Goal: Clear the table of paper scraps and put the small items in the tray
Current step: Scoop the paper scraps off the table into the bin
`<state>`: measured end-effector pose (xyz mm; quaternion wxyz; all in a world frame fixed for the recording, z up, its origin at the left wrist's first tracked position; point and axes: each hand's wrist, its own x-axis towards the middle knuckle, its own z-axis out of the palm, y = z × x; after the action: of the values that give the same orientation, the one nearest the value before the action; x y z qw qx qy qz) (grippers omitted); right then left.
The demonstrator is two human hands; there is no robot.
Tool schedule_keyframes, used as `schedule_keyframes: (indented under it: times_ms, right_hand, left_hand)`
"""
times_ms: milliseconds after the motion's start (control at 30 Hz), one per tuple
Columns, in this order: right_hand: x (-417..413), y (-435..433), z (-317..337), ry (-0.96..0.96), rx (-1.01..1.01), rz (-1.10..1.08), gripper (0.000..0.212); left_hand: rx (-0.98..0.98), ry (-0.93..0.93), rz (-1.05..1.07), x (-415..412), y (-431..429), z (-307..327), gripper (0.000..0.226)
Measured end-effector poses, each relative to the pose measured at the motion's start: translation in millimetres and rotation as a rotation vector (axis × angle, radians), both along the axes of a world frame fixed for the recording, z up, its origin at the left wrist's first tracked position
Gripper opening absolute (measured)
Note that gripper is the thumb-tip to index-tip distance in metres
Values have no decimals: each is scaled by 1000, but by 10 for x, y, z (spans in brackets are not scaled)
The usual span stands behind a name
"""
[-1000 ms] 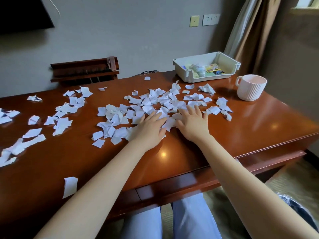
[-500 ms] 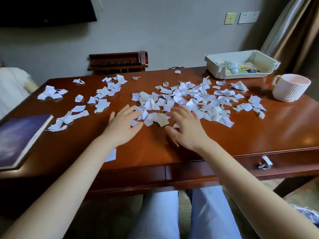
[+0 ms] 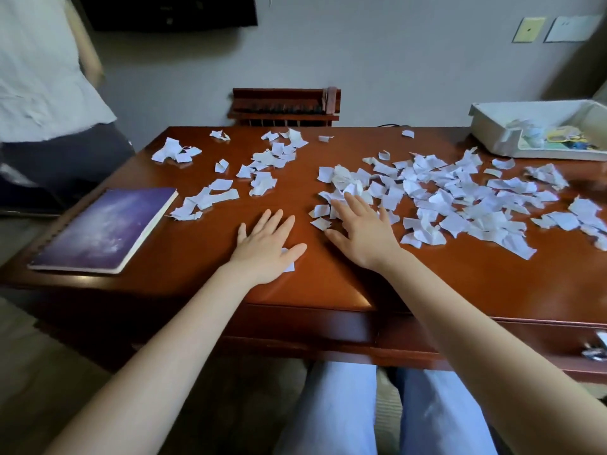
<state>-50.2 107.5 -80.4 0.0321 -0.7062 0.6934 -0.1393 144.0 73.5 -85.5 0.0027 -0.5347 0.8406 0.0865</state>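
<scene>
Now both hands lie flat, fingers spread, grasping nothing. The left hand (image 3: 267, 247) half covers 1 scrap (image 3: 289, 267) — the right hand (image 3: 364, 231) rests fingertips on the paper scraps (image 3: 441, 199) pile's near edge.

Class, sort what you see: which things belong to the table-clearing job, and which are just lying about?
Job: torn white paper scraps; white plastic tray; left hand; right hand.
Lying about: purple spiral-bound notebook; dark wooden rack behind the table.
</scene>
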Motion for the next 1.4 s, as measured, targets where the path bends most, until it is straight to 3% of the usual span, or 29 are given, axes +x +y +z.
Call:
schedule_keyframes:
  times_ms: [300, 533, 733, 1100, 1400]
  right_hand:
    - [33, -517, 243, -63, 2, -1, 51]
    - [304, -938, 346, 3, -20, 142, 52]
    - [781, -1512, 346, 41, 110, 225, 65]
    - [1056, -2454, 209, 230, 297, 198, 61]
    - [462, -2326, 190, 53, 321, 155, 57]
  left_hand:
    - [-107, 62, 46, -213, -665, 59, 53]
    - [-212, 118, 210, 425, -867, 101, 61]
    - [-81, 3, 348, 820, -1107, 25, 63]
    - [-50, -24, 265, 669, -1556, -13, 54]
    - [-37, 65, 77, 587, -1613, 14, 50]
